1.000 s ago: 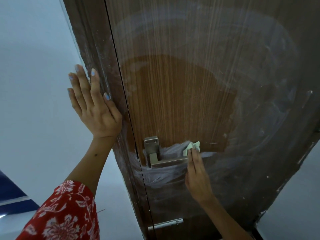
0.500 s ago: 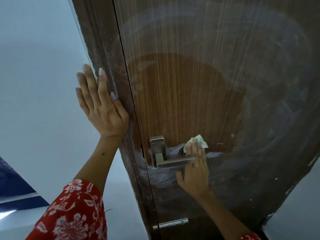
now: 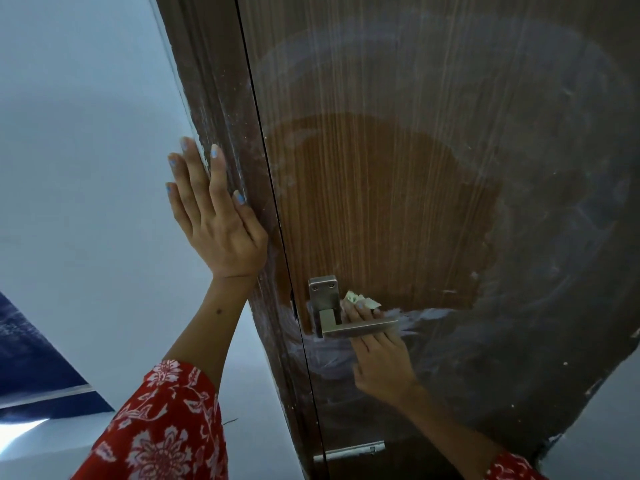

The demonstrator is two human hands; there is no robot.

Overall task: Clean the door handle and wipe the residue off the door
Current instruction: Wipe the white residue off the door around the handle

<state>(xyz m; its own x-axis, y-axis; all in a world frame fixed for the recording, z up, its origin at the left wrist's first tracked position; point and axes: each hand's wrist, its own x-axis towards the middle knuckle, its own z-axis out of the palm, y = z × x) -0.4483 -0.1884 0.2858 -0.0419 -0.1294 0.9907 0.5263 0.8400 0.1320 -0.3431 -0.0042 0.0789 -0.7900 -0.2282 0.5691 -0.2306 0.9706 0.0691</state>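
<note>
**Surfaces: wood-grain door, brushed metal handle**

We see a door (image 3: 381, 209) in brown wood-grain finish, smooth, mostly filmed with chalky white residue (image 3: 519, 271); one patch above the handle is clean and warmer brown. Door frame (image 3: 221, 133) is the same dark wood look, dusty and streaked. Door handle (image 3: 360, 328) is brushed metal, satin sheen. We read the wipe (image 3: 360, 299) as crumpled paper or thin cloth, pale. Wall (image 3: 86, 168) is matt white. Sleeve (image 3: 166, 427) is printed red cloth.

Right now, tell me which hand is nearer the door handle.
Right. The right hand reaches behind the door handle with a cloth, fingers against it. The left hand rests flat up-left on the door frame, clear of it.
</note>
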